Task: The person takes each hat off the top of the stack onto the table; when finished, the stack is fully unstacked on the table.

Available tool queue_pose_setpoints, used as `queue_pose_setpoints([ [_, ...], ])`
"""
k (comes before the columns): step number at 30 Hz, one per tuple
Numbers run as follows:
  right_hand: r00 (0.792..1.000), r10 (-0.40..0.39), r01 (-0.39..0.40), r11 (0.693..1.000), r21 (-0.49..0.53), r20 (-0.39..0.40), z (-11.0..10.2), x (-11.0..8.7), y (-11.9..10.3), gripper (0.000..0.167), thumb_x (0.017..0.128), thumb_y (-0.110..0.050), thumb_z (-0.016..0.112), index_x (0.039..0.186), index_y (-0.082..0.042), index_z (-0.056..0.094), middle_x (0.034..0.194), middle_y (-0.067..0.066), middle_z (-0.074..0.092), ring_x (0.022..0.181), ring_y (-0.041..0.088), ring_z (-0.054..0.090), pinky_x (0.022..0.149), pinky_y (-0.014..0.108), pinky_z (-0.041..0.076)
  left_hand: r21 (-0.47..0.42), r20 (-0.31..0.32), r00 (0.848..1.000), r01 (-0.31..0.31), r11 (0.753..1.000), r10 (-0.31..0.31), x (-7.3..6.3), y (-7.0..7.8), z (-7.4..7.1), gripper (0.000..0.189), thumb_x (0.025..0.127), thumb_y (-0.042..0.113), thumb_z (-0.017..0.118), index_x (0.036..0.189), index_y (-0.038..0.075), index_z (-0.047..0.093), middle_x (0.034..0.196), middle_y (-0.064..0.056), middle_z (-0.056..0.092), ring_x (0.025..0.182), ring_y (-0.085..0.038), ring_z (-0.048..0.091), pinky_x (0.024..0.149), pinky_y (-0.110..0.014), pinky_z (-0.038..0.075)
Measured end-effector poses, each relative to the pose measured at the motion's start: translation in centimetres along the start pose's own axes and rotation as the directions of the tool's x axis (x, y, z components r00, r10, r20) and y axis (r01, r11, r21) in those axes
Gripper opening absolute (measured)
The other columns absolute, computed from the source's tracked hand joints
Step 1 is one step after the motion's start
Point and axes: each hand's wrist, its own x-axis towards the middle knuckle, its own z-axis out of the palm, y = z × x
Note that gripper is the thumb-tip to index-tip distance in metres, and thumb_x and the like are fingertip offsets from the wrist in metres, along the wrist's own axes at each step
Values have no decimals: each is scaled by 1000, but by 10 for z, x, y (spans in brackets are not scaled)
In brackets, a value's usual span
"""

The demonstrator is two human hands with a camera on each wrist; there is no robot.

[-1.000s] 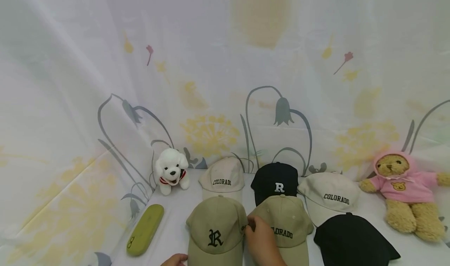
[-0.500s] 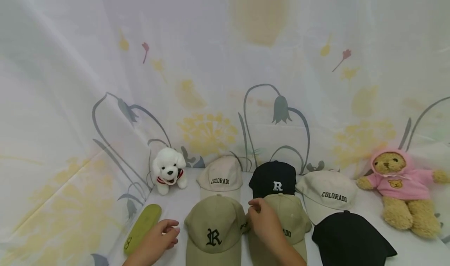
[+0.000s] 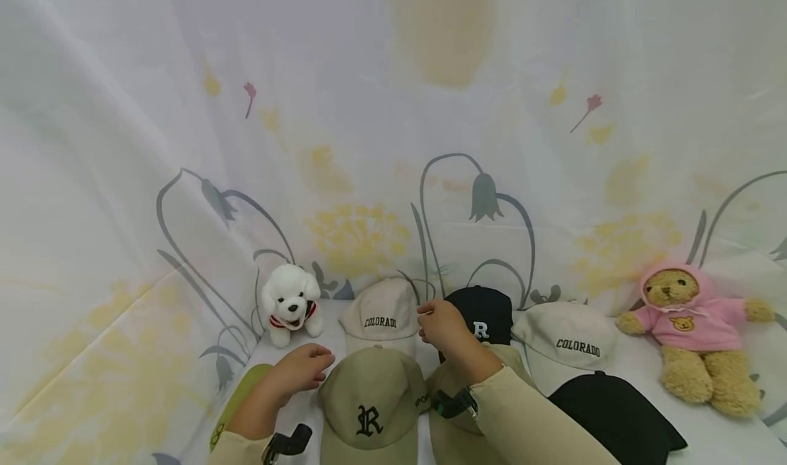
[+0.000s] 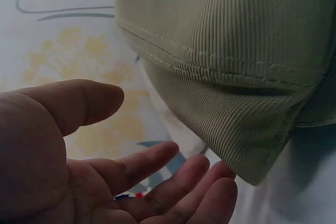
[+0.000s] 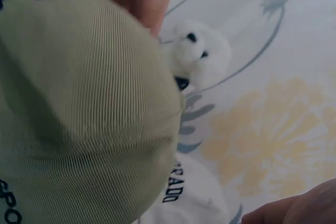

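My left hand [image 3: 301,369] hovers at the left side of a khaki baseball cap [image 3: 369,397] with a black R. Its fingers are loosely bent and apart in the left wrist view, the fingertips close to the cap's lower edge. My right hand [image 3: 445,325] is farther forward, between a cream COLORADO cap [image 3: 378,308] and a black cap [image 3: 492,308] with a white R. Only part of the right hand [image 5: 299,208] shows in the right wrist view, with nothing in it. A second khaki cap [image 3: 455,383] lies partly hidden under the right forearm.
A white toy dog [image 3: 292,301] sits at the back left, behind a green glasses case [image 3: 240,390]. To the right are another cream COLORADO cap [image 3: 565,335], a plain black cap [image 3: 615,410] and a teddy bear [image 3: 697,328] in a pink hoodie. A patterned curtain [image 3: 522,110] hangs behind.
My right hand has left the gap between the khaki caps and moved forward. The left hand has come up from the bottom edge to beside the R cap. The caps keep their places.
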Motion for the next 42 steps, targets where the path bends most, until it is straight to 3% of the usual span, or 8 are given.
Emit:
queue_pose_setpoints([
  [7,980,190,-191,982,2,55,10,32,14,38,102,-1,56,139,8,57,141,25,57,85,20,62,66,24,57,-18,68,998,15,1000,-14,29,-4,5,47,105,18,59,142,-11,52,133,-24,64,114,-38,68,86,-45,62],
  [13,967,244,-236,966,-107,70,16,43,25,44,100,2,60,143,8,56,151,26,53,94,22,61,70,26,55,-78,151,987,65,995,-53,48,-2,5,51,106,16,56,147,-11,45,145,-28,55,124,-41,63,93,-48,60],
  [18,958,271,-267,962,-57,93,21,44,31,48,101,0,59,148,11,49,153,29,48,96,26,62,80,31,59,-159,148,987,80,984,-56,60,2,5,55,105,14,55,152,-11,40,152,-31,47,131,-44,58,101,-49,57],
  [26,958,269,-272,962,18,101,26,46,44,45,100,-1,60,142,13,52,138,26,58,98,28,65,80,32,62,-234,224,974,86,968,-32,69,-5,10,61,106,14,51,158,-10,29,165,-32,28,153,-48,29,119,-56,40],
  [31,956,264,-273,960,61,124,28,39,43,19,98,0,60,114,9,63,98,13,61,81,21,60,66,27,56,-260,253,967,63,963,5,71,-8,11,60,108,14,49,159,-10,28,165,-32,28,154,-49,25,121,-56,37],
  [33,957,259,-267,962,48,127,28,34,42,18,98,-3,62,112,9,63,96,12,61,82,22,62,66,27,55,-270,254,967,61,961,10,72,-8,10,61,108,14,49,159,-9,28,166,-32,27,155,-49,25,122,-56,37],
  [38,953,275,-284,957,54,129,31,29,39,43,99,-7,64,134,16,53,127,27,61,109,37,68,84,38,62,-271,248,969,56,961,14,71,-11,10,60,108,13,50,160,-8,29,167,-31,25,156,-48,22,122,-56,36],
  [42,950,292,-301,951,75,106,32,28,40,36,101,-8,63,129,14,57,117,22,62,103,32,68,79,34,61,-283,249,968,50,958,22,70,-12,13,60,108,13,49,160,-8,29,167,-31,22,156,-49,19,124,-57,32],
])
